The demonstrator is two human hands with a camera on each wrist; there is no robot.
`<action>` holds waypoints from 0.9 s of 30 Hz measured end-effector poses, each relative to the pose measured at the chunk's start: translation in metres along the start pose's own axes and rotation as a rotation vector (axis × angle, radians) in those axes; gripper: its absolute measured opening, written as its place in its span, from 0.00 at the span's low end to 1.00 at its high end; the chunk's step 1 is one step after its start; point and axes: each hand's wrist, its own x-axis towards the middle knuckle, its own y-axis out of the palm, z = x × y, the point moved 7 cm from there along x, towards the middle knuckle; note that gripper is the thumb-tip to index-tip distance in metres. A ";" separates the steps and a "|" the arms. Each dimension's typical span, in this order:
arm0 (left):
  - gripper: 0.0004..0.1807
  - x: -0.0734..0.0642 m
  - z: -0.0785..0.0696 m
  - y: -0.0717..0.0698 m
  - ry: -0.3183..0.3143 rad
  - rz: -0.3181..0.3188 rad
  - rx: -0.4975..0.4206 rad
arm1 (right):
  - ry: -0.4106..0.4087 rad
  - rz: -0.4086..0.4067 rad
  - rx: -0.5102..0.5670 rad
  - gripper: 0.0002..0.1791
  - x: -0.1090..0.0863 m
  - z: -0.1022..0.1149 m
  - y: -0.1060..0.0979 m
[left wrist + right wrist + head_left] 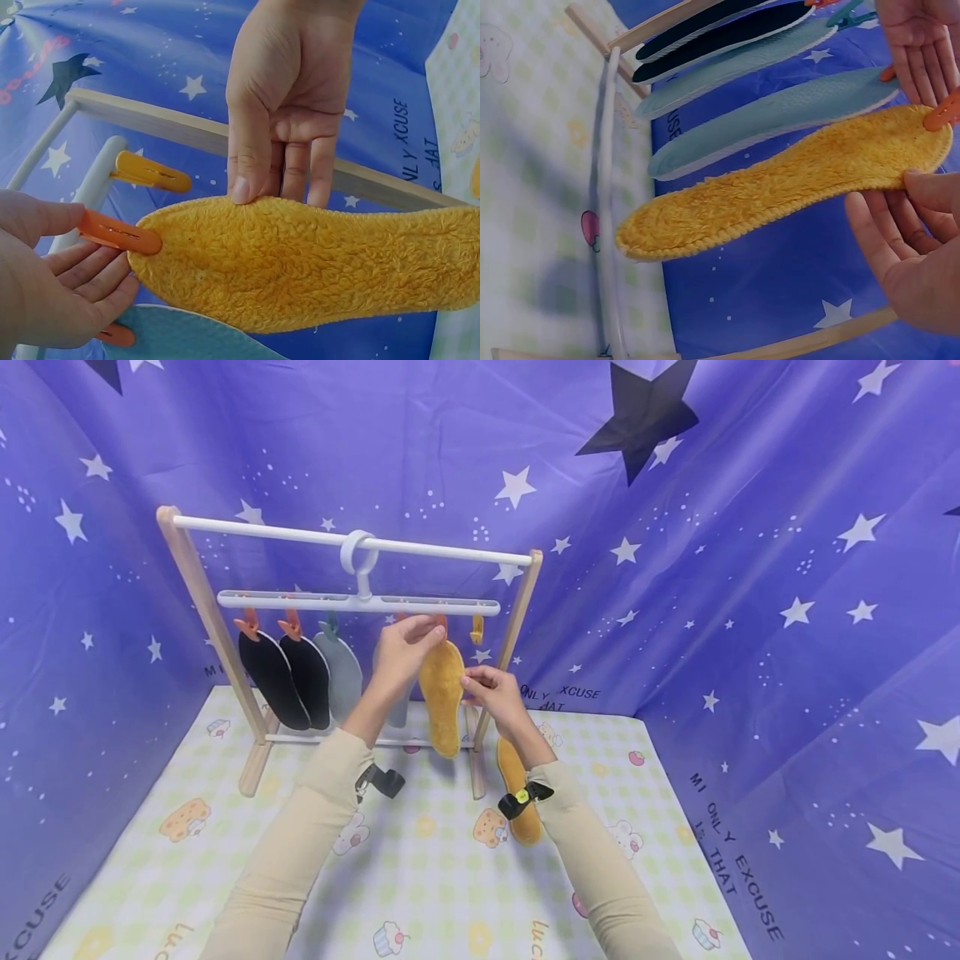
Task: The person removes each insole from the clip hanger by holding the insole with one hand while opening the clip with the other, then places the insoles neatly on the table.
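A fuzzy yellow insole (441,702) hangs by its wide end from an orange clothespin (120,231). My left hand (405,652) pinches that clothespin near its upper end, thumb on one side and fingers on the other. With thumb and fingers, my right hand (497,695) holds the edge of the same insole, just below the clip. A yellow clothespin (477,629) hangs to the right with nothing in it. Under my right forearm, a second yellow insole (513,772) lies on the table, partly hidden.
The white hanger (300,602) hooks over the top bar of a wooden-legged rack (198,585). Black insoles (270,681) and grey-blue insoles (341,672) hang from clips to the left. A checked cloth (247,852) covers the table; a starry curtain (720,610) surrounds it.
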 end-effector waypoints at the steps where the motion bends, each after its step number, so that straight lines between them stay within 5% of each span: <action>1: 0.20 0.000 0.000 0.000 0.003 -0.004 -0.011 | 0.007 0.002 0.008 0.15 0.000 0.000 0.000; 12: 0.19 0.000 0.004 -0.003 0.030 -0.007 -0.119 | -0.004 0.033 0.032 0.16 -0.003 0.005 -0.006; 27: 0.20 0.003 0.007 -0.007 -0.073 0.016 -0.175 | -0.018 0.074 0.040 0.14 -0.005 0.004 -0.010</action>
